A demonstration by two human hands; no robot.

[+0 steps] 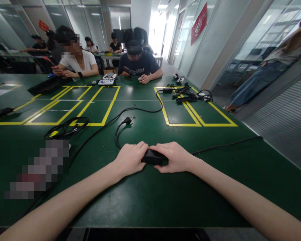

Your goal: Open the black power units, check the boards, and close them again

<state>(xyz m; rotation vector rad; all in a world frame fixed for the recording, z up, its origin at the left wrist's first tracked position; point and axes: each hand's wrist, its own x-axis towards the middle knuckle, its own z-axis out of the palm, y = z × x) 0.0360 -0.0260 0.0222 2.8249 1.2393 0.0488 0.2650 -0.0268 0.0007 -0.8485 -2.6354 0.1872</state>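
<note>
A black power adapter (152, 156) lies flat between my hands near the middle of the green table (125, 204). My left hand (131, 158) grips its left end, fingers closed around it. On the right end, my right hand (174, 156) is closed with thumb and fingers around the brick. A short cord leads from the left side up to a black mains plug (127, 121), its prongs pointing right. Another cable (225, 146) runs from beneath my right hand toward the table's right edge.
Left of my hands are a coiled black cable (67, 128) and a blurred-out object (38, 167). A long cord crosses to a second adapter (167, 90). Yellow tape (184, 125) marks rectangles. A cable pile (190, 94) lies far right. Two people sit opposite; another stands right.
</note>
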